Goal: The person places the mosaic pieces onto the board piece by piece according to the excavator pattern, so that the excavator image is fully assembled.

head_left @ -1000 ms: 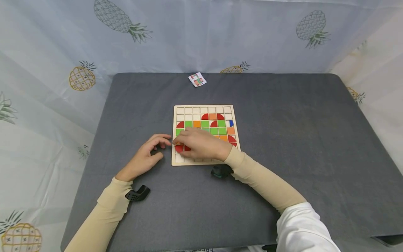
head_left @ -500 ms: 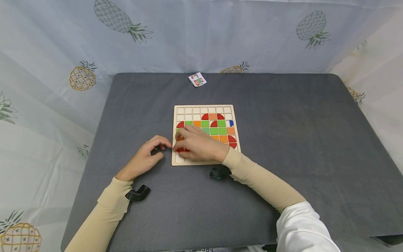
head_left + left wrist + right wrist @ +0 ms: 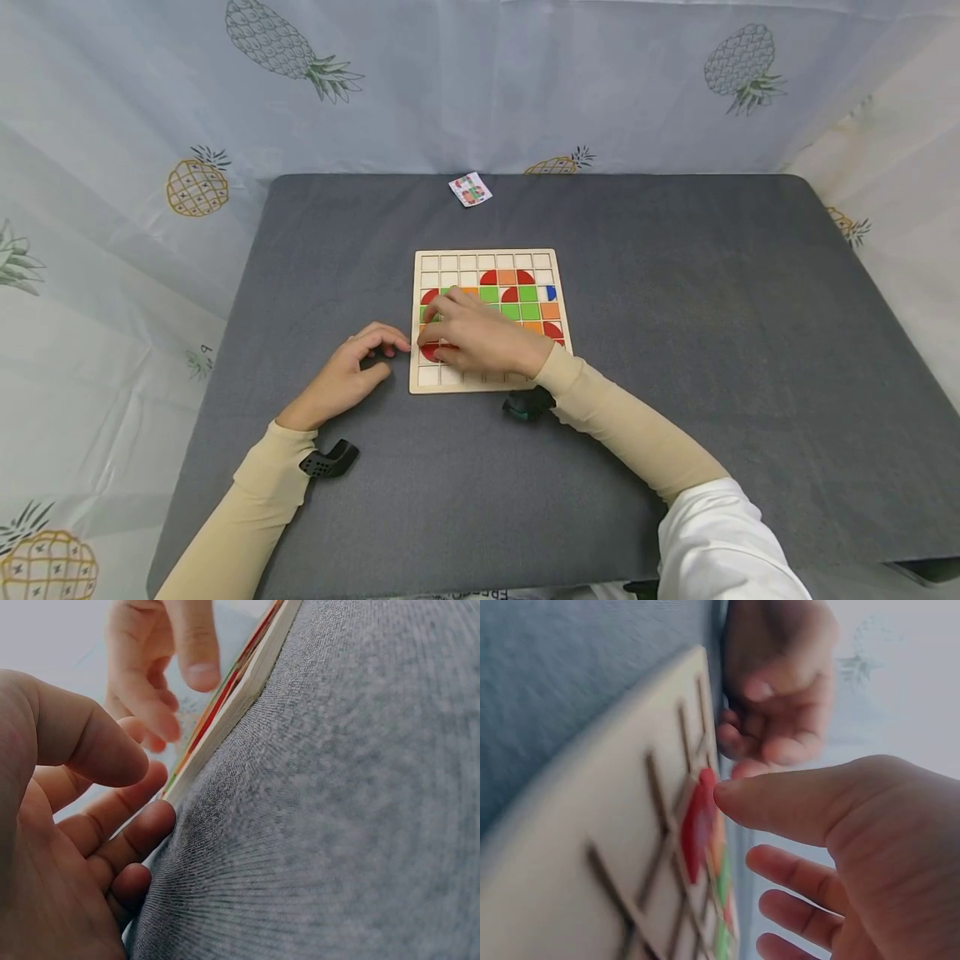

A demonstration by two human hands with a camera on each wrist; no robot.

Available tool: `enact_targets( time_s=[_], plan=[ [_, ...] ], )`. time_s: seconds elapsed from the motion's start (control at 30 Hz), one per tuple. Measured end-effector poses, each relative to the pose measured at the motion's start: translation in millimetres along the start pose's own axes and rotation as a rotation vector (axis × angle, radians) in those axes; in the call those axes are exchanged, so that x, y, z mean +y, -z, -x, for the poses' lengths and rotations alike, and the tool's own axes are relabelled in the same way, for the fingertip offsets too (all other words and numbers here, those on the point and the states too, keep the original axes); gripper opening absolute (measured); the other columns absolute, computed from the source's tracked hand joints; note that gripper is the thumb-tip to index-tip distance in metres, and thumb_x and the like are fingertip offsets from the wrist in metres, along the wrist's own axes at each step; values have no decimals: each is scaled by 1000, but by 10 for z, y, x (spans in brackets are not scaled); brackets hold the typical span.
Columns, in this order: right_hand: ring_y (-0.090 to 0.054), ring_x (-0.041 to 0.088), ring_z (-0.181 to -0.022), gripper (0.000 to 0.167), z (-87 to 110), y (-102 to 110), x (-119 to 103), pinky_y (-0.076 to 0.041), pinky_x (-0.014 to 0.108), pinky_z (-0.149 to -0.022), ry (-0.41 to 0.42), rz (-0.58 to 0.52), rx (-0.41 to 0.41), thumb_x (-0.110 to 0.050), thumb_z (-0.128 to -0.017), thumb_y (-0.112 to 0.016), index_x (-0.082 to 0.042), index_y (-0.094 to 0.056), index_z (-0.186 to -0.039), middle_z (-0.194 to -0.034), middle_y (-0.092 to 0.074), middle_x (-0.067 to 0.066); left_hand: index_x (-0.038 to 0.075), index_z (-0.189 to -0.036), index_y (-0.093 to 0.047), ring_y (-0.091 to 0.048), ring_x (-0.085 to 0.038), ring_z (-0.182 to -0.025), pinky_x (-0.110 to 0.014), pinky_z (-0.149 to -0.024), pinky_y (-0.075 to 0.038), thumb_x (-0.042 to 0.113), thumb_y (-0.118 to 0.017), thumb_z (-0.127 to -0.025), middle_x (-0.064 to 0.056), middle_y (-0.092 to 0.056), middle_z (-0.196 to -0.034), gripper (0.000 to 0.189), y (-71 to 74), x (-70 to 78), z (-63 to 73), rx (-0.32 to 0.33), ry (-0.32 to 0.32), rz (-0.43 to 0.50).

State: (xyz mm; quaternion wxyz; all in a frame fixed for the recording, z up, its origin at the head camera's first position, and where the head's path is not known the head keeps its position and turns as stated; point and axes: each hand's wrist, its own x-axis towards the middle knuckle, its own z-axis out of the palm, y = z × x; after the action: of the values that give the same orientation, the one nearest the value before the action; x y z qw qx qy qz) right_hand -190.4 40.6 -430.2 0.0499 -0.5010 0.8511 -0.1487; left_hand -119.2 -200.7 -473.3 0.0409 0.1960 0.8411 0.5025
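Observation:
A wooden grid board (image 3: 487, 252) lies on the table, its middle cells filled with flat coloured tiles: green squares (image 3: 529, 312), orange squares and red quarter-rounds. My right hand (image 3: 489, 335) is over the board's left half, hiding some tiles. In the right wrist view its thumb is beside a red tile (image 3: 697, 825), with the fingers spread apart and nothing between them. My left hand (image 3: 348, 371) rests on the table left of the board, fingers loosely bent. Its fingertips are right at the board's edge (image 3: 225, 712).
Beyond the board, near the table's far edge, lies a small printed card (image 3: 471, 190) with a coloured pattern. The grey cloth (image 3: 690, 333) covers the table. A curtain with pineapple prints (image 3: 480, 83) hangs behind. Black wrist cameras (image 3: 330, 459) sit on both sleeves.
My right hand has shifted slightly over the board's left tiles, its fingers lifting and drawing up and to the right from the left edge. My left hand has barely moved.

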Motion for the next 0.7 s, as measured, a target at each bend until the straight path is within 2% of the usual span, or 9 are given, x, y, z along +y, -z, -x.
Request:
enact_targets(
  time_s=[0.27, 0.47, 0.57, 0.63, 0.7],
  plan=[
    [-51, 26, -113, 24, 143, 339, 252, -44, 39, -96, -90, -15, 100, -19, -97, -68, -14, -73, -120, -124, -64, 5, 8, -111, -70, -56, -16, -100, -22, -85, -41, -15, -54, -86, -5, -65, -119, 37, -13, -19, -50, 18, 21, 16],
    [-49, 29, -116, 27, 315, 561, 540, -43, 46, -98, -211, -80, 144, -17, -97, -68, -10, -71, -123, -126, -65, 9, 6, -120, -68, -58, -19, -107, -21, -83, -44, -10, -55, -92, -9, -64, -129, 34, 8, -103, -127, 8, 80, 64],
    [-49, 30, -116, 29, 399, 640, 678, -43, 48, -99, -273, -94, 125, -19, -98, -67, -10, -70, -126, -127, -64, 10, 8, -131, -63, -60, -24, -111, -19, -80, -47, -8, -54, -95, -12, -63, -133, 41, 100, -169, -158, 8, 116, 66],
    [-49, 30, -115, 30, 454, 696, 764, -44, 48, -98, -307, -77, 98, -20, -99, -66, -11, -69, -127, -128, -64, 11, 9, -138, -59, -61, -27, -115, -18, -80, -48, -7, -52, -96, -13, -62, -137, 46, 215, -189, -201, 15, 143, 42],
    [-49, 30, -115, 30, 512, 761, 848, -45, 49, -97, -337, -53, 69, -20, -99, -65, -10, -69, -128, -129, -64, 12, 9, -143, -55, -60, -29, -121, -21, -85, -48, -4, -50, -98, -14, -59, -141, 48, 361, -179, -285, 25, 165, -9]
  ],
)
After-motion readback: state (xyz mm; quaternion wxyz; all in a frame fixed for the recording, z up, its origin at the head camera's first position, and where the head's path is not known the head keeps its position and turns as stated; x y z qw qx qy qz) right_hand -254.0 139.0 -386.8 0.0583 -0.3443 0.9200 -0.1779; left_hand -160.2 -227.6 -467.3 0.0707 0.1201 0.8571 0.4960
